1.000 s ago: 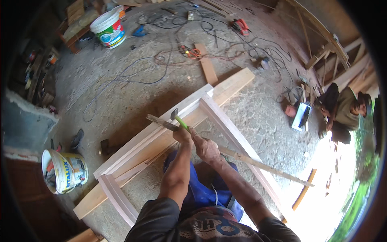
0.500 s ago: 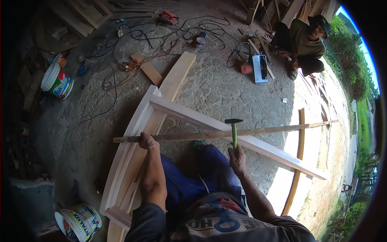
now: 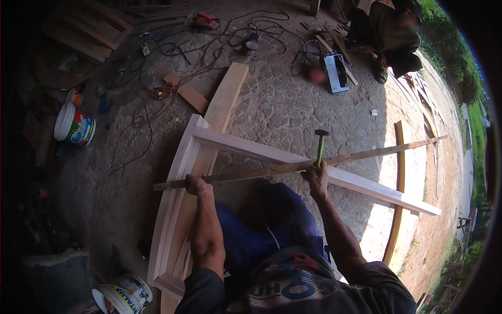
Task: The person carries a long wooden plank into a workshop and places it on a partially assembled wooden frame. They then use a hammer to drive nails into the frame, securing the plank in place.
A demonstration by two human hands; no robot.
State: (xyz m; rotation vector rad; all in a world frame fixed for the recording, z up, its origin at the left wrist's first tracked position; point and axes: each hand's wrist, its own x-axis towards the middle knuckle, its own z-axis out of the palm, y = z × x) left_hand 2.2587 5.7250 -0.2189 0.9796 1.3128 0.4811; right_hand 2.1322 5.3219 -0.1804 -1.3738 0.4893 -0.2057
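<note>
My left hand (image 3: 197, 184) is closed round a long thin wooden strip (image 3: 251, 173) near its left end. The strip slants up to the right across a pale wooden frame, whose crosspiece (image 3: 246, 147) runs toward the lower right and whose long side (image 3: 173, 175) lies at the left. In my right hand (image 3: 317, 181) is a hammer (image 3: 320, 146) with a green handle, held head up. That hand is right at the strip; whether its fingers also grip the wood, I cannot tell. Under the frame's left side lies a thick timber beam (image 3: 230, 97).
Another beam (image 3: 400, 188) supports the crosspiece at the right. Paint buckets (image 3: 78, 128) stand at the left. Cords, a red power tool (image 3: 205, 21) and a white box-shaped item (image 3: 336, 74) lie on the rough floor. A person (image 3: 392, 36) crouches at the upper right.
My right hand has risen with the hammer and come up to the strip. The strip's right end has swung up, my left hand keeping its grip. The whole view has shifted slightly.
</note>
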